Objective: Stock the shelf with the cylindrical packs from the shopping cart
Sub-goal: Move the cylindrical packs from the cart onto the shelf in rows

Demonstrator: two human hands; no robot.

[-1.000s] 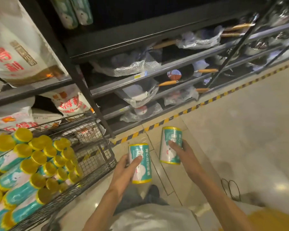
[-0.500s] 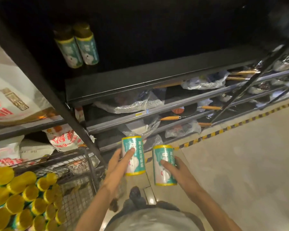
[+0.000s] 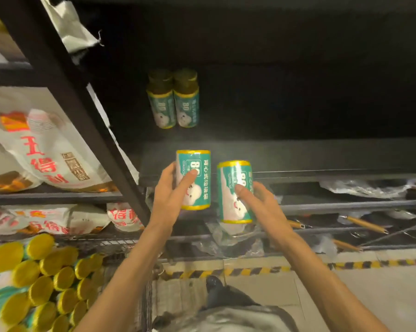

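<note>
Head view: teal "80"-labelled packs (image 3: 194,180) in left hand (image 3: 171,195), right hand (image 3: 259,202).

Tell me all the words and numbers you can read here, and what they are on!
"80": teal yellow-rimmed cylindrical pack in the left hand.
"80": matching pack in the right hand.
"80": two packs standing on the dark shelf.
Chinese lettering on the packs: too blurred to read.
Red Chinese characters on the white sacks: too blurred to read.
</note>
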